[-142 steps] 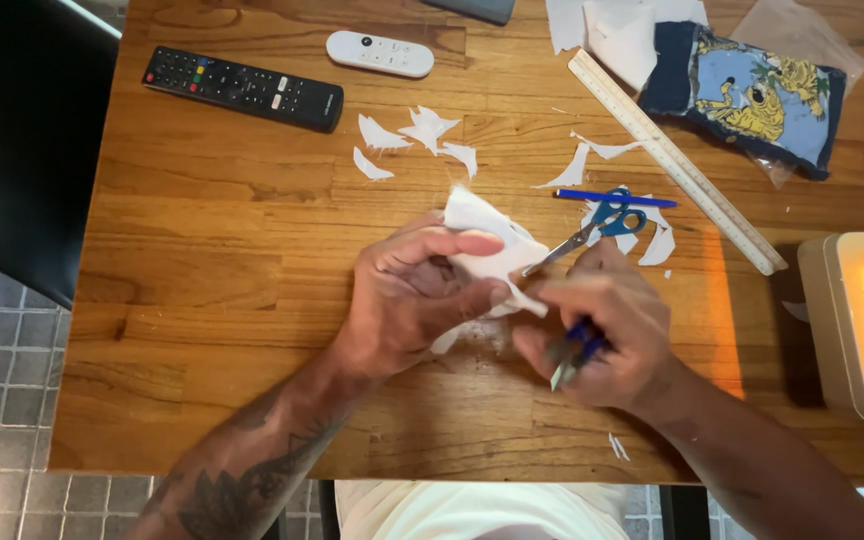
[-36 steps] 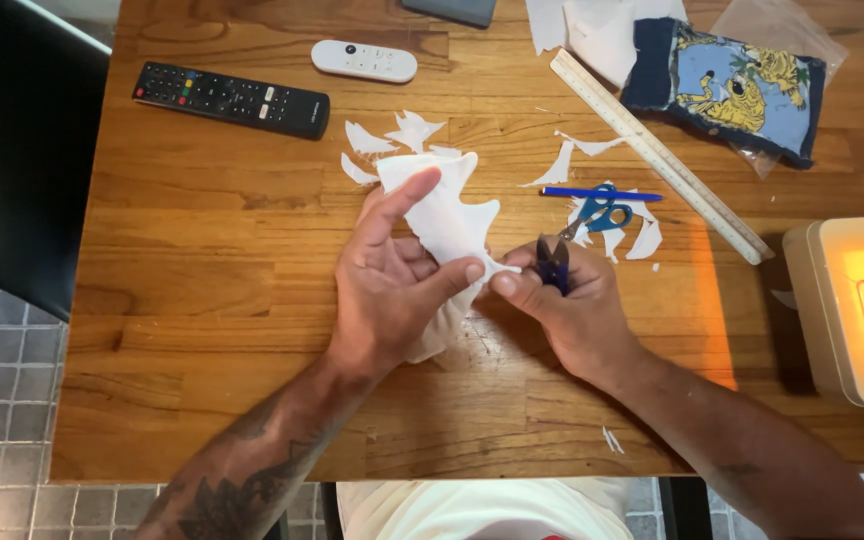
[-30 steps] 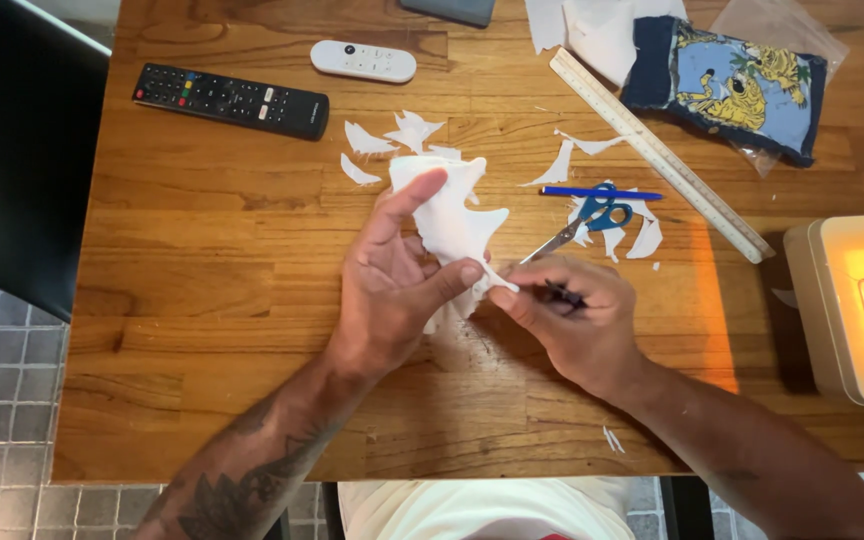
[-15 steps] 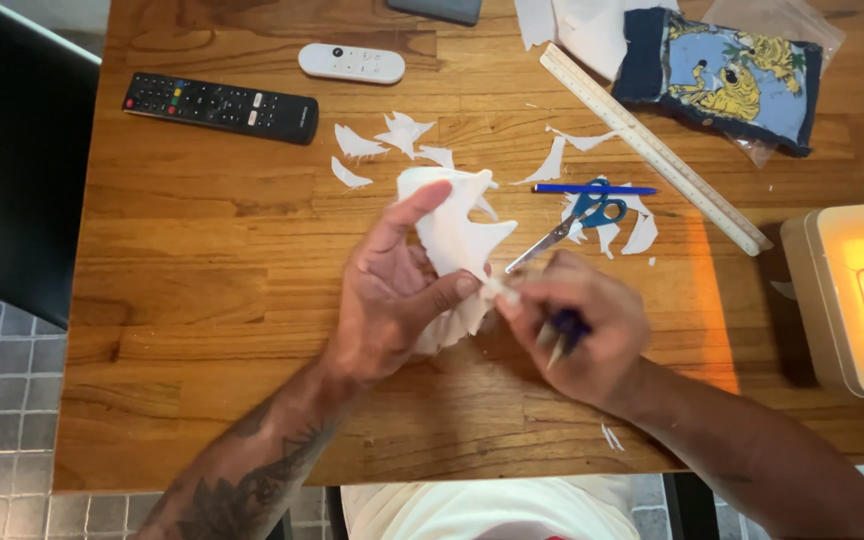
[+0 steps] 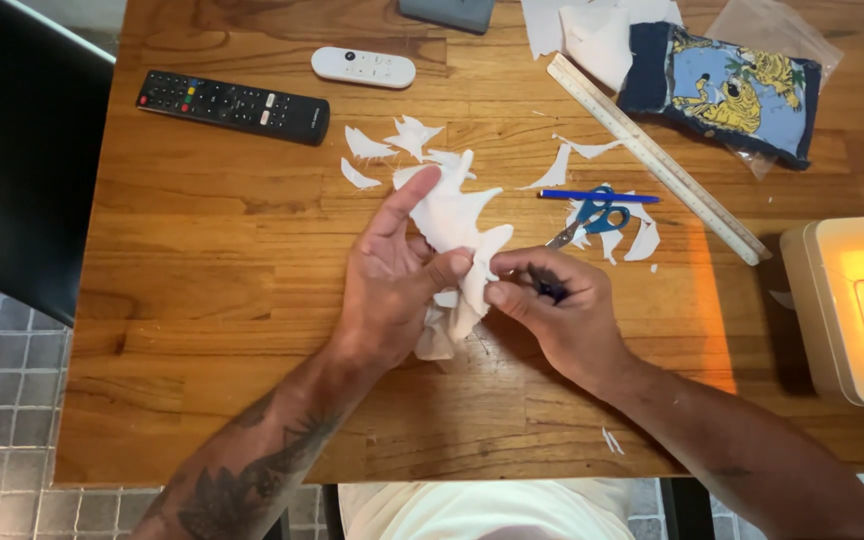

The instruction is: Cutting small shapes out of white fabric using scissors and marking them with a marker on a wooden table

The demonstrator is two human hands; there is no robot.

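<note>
Wooden table (image 5: 202,300), planked top. Far left: black remote (image 5: 232,105), white remote (image 5: 363,67). Centre: white paper scraps (image 5: 397,145). Right: blue scissors (image 5: 592,220), blue pen (image 5: 597,197), ruler (image 5: 652,155), patterned pouch (image 5: 727,90), lit box (image 5: 852,305).

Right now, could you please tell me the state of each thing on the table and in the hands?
White paper piece: cut to a jagged shape, held in both hands.
Left hand: gripping the paper.
Right hand: pinching the paper's edge, holding a dark pen.
Scissors: lying on the table, unheld.
Paper scraps: scattered loose.
Ruler: lying flat.
Black remote: lying flat.
Lamp: lit.
</note>
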